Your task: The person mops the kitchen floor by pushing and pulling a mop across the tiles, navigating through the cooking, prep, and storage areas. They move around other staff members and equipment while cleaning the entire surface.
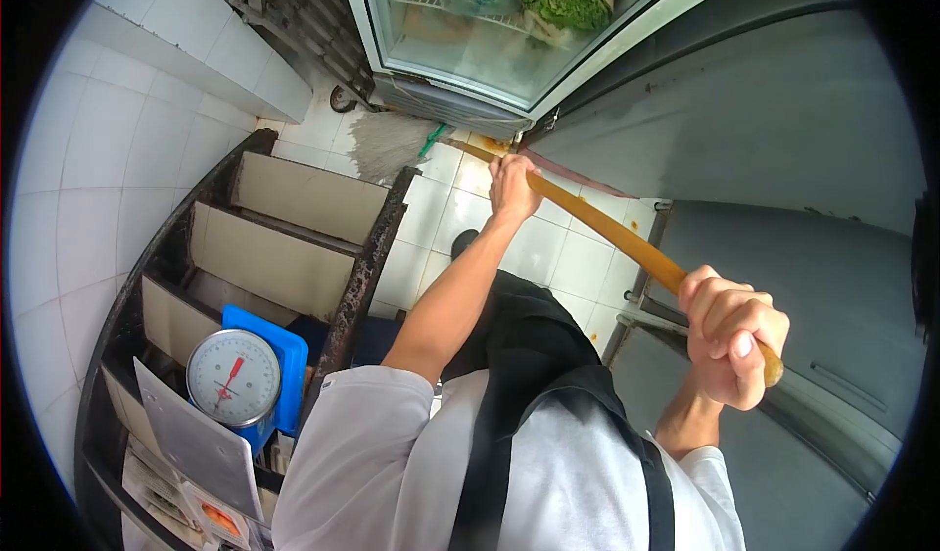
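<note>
A long wooden mop handle [617, 235] runs from the right side up toward the top middle. My left hand [514, 189] is wrapped round its farther part. Near the handle's rounded end, my right hand [732, 335] grips it in a fist. At the far end a green clamp [432, 141] joins the handle to a grey mop head [392, 144], which lies spread on the white tiled floor [534, 242] below the glass-fronted fridge.
A glass-fronted fridge [470, 61] holding greens stands ahead. Grey metal cabinets [754, 130] line the right. On the left, a dark-framed shelf rack [274, 198] bears a blue scale [292, 365]. A small wheel [343, 99] sits near the wall.
</note>
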{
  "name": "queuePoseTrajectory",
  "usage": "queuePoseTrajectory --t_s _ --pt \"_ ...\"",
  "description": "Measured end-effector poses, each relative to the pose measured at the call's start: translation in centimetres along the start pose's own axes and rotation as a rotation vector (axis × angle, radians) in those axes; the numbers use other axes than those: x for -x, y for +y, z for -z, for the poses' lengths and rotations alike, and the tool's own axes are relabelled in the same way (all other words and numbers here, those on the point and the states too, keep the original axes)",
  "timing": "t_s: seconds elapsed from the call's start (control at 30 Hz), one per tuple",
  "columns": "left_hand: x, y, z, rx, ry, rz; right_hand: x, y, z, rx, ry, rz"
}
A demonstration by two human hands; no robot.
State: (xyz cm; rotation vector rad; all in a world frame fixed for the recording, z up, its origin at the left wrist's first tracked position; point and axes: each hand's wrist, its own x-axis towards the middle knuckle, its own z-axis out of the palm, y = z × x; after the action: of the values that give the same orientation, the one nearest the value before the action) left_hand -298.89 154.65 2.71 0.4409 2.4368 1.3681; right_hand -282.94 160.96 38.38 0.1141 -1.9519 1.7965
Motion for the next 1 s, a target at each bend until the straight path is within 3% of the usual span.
queuePoseTrajectory --t_s 0.17,0.37,0.73,1.0 --pt "3.0 3.1 -1.5 0.013 -0.096 0.020 1.8 -2.2 1.4 0.036 0.005 0.008" --pt "9.3 4.8 -5.8 -0.036 -0.194 -0.067 8.1 -5.3 4.7 0.043 0.182 -0.022" --pt "27.4 8.4 -16.3 -0.171 -0.527 -0.241 27.9 -14.6 9.5 0.153 0.351 0.005" --pt "42.1 13.4 -24.5 -0.201 -0.912 -0.494 40.8 -22.9 11.6 0.341 0.534 -0.023"
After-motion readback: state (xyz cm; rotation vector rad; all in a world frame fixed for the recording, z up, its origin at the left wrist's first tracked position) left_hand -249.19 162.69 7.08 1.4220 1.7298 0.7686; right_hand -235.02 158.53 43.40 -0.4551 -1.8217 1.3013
